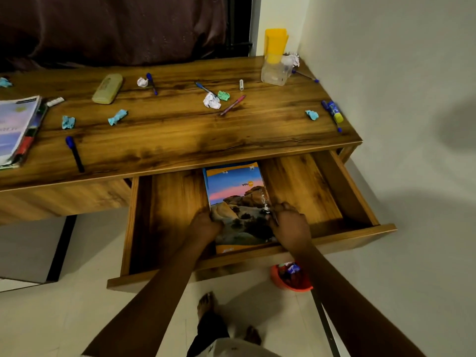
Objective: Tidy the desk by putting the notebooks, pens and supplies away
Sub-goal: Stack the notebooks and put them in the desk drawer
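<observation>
A notebook (238, 199) with a desert-rock cover lies flat in the open wooden drawer (296, 181). My left hand (204, 224) grips its left edge and my right hand (289, 222) grips its right edge. On the desk (167, 130) a stack of notebooks (18, 127) sits at the far left. Several pens are scattered: a blue one (74, 153) near the front edge, another blue one (152, 83), one (204, 88) by crumpled paper, a pink one (233, 105). A glue stick (334, 112) lies at the right edge.
Crumpled paper balls (211, 101) and teal scraps (117, 117) dot the desk. A green case (107, 88) lies at the back left, a clear cup (276, 70) with a yellow holder (275, 43) at the back right. A red bin (292, 278) stands on the floor under the drawer.
</observation>
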